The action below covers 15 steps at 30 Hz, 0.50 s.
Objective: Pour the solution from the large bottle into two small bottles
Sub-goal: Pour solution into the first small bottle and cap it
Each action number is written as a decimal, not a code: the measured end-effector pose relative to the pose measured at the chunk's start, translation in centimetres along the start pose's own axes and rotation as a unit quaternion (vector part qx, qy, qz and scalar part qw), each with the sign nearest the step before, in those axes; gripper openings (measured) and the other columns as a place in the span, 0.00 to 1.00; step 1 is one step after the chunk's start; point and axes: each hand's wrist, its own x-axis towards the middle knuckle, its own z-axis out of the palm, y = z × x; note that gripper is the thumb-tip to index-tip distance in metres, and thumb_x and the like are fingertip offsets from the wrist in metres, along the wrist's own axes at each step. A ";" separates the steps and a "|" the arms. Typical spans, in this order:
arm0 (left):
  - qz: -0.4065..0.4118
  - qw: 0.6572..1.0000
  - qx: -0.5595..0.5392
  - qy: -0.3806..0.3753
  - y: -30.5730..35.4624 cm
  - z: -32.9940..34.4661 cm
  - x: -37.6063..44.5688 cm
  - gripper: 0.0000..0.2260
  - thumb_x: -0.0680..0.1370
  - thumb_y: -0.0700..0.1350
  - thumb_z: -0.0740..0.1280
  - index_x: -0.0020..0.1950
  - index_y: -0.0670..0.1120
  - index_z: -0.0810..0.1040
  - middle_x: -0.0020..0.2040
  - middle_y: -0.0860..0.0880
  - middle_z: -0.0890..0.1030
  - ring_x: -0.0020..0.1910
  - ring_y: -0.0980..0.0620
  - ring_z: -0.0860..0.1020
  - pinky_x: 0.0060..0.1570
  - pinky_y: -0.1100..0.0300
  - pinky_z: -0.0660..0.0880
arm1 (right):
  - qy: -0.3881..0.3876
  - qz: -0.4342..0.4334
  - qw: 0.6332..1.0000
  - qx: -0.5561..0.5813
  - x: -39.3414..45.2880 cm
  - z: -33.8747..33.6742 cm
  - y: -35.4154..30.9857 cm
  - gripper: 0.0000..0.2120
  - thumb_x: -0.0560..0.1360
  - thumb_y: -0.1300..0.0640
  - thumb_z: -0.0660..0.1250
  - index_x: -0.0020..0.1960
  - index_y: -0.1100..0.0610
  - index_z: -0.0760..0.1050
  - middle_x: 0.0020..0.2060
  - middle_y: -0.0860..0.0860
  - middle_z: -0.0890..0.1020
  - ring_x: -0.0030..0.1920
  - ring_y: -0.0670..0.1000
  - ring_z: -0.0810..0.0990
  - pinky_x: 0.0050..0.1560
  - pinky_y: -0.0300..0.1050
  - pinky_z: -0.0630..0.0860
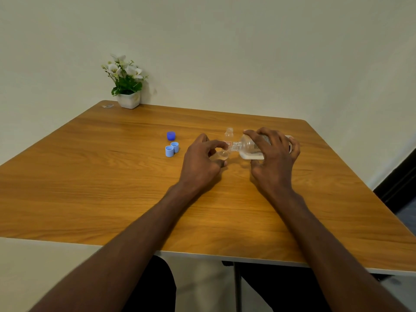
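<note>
Both forearms reach fwd over the wooden tabletop (90, 176), bare, roughly parallel. Right hand (275, 158) arches over the large bottle (247, 146), fingers curled across its top & thumb under the near side: grip grasping the bottle, which lies tipped nearly horizontal, neck pointing left. Bottle is clear plastic w/ a ribbed threaded neck, white liquid pooled along its low side. Left hand (202, 161) cups a small bottle (222, 154), fingers & thumb curled round it, grip grasping it; large bottle's mouth sits right at its opening. Second small bottle (229, 135), clear, uncapped, upright just behind. To the left: 2 light-blue ribbed caps (172, 149) touching, 1 darker blue cap (171, 136) just beyond them. Far left corner: white square pot w/ white flowers (126, 84)
</note>
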 end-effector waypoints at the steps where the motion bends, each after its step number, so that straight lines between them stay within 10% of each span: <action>1: -0.001 1.000 0.000 0.000 0.0 0.0 0.0 0.22 0.69 0.43 0.82 0.62 0.52 0.85 0.46 0.59 0.73 0.44 0.59 0.77 0.40 0.74 0.67 | -0.001 0.001 1.000 0.000 0.0 0.0 0.0 0.41 0.65 0.63 0.75 0.74 0.39 0.71 0.68 0.43 0.73 0.72 0.51 0.69 0.77 0.63 0.54; 15: -0.001 1.000 -0.002 0.002 -0.1 0.2 0.1 0.23 0.69 0.43 0.82 0.62 0.53 0.85 0.46 0.59 0.73 0.43 0.60 0.77 0.38 0.76 0.70 | 0.012 -0.004 1.000 0.001 0.1 0.2 0.1 0.41 0.65 0.64 0.75 0.73 0.40 0.72 0.67 0.44 0.74 0.72 0.52 0.70 0.76 0.62 0.55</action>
